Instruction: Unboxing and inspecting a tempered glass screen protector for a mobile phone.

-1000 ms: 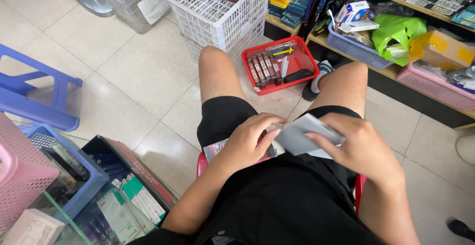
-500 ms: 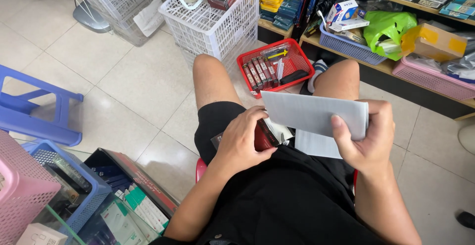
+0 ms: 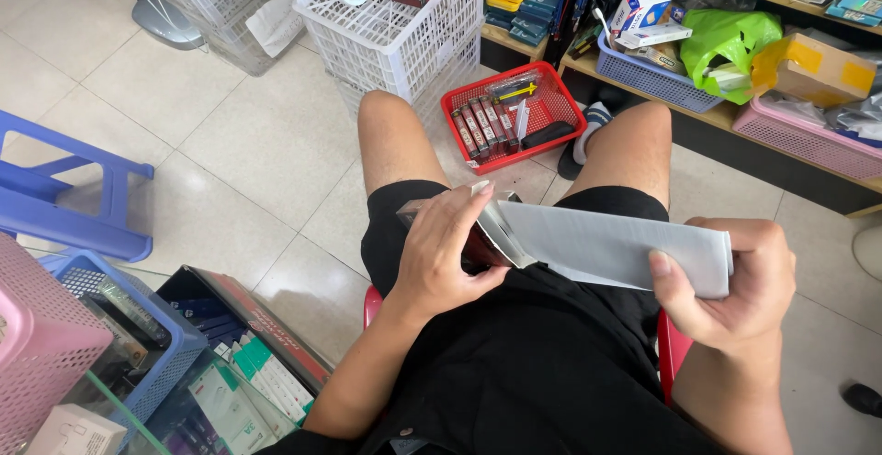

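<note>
Grey flat carton [image 3: 606, 245] between both hands, right hand [image 3: 735, 285] pinching its end, left hand [image 3: 450, 253] closed over its dark-red contents [image 3: 480, 245].

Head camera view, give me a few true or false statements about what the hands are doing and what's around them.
1. The right hand grips one end of a grey-white sheet. True.
2. The left hand rests on the blue stool. False: it lies on a dark red item in the lap.
3. The red basket stands on the floor between the knees. True.
4. The green bag lies on the floor tiles. False: it sits on the shelf.
</note>
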